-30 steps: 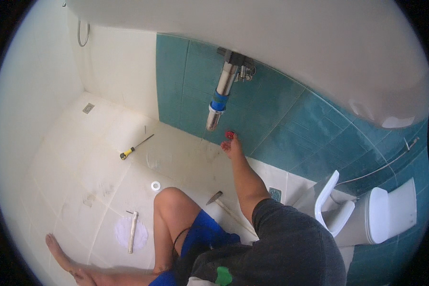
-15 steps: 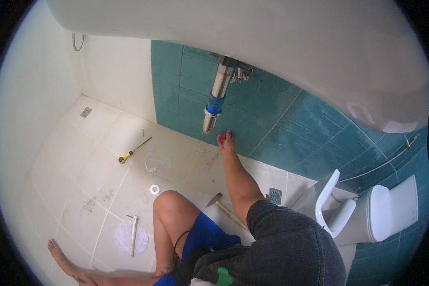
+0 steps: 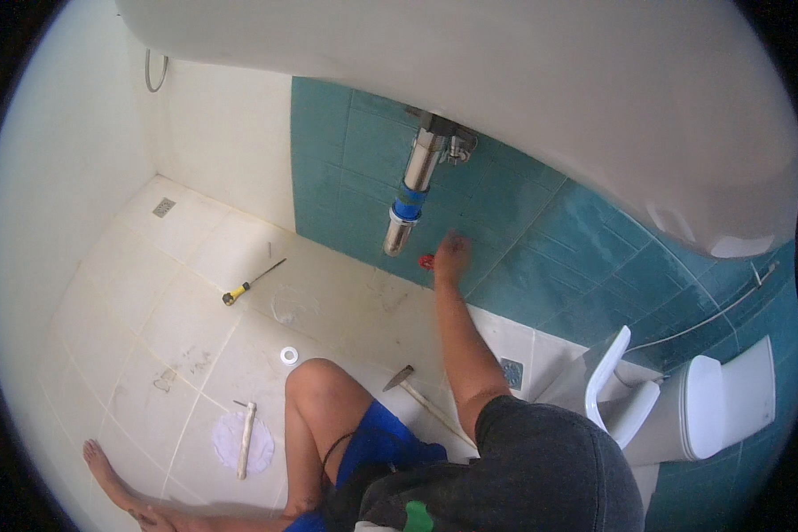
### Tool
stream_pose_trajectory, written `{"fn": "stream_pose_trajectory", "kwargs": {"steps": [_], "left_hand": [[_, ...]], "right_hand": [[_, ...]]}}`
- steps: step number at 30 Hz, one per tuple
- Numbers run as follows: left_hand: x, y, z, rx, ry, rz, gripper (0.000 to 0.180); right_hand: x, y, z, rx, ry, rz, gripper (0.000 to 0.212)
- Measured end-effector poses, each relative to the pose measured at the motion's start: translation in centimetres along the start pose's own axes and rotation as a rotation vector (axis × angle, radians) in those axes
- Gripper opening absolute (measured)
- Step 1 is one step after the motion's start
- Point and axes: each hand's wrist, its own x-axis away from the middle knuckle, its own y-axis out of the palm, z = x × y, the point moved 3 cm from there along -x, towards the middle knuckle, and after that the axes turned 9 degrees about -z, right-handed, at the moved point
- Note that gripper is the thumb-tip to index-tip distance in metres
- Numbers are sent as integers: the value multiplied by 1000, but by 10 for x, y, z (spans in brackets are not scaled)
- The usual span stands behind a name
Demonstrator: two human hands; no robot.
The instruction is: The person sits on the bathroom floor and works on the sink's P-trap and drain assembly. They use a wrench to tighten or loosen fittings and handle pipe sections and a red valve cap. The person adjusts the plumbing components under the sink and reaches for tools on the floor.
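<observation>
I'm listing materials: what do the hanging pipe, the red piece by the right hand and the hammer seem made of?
Hanging pipe: probably polished metal, by its silvery shine; its blue band may be tape or plastic.
Red piece beside the right hand: bright red, perhaps plastic or painted metal, too small to tell.
Hammer: dull, dark head, likely steel; pale, matte handle, likely wood.

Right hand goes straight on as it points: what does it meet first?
Probably the teal tiled wall; depth is unclear, so the hand may already touch it. The red piece lies just left.
</observation>
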Motion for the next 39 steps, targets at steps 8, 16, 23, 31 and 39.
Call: {"fn": "stream_pose_trajectory", "kwargs": {"steps": [8, 16, 23, 31, 39], "left_hand": [[-5, 12, 26, -29, 41, 25, 76], [-15, 16, -10, 47, -2, -72, 79], [-14, 20, 12, 9, 52, 6, 82], [-11, 17, -5, 113, 130, -40, 81], [-56, 74, -37, 55, 131, -62, 64]], "right_hand": [[-60, -126, -194, -1120, 83, -417, 41], [-65, -93, -191, -1738, 143, -545, 25], [-64, -82, -192, -1976, -6, -703, 34], [-55, -69, -182, -1896, 125, -631, 40], [-10, -6, 23, -902, 559, -347, 46]]}}
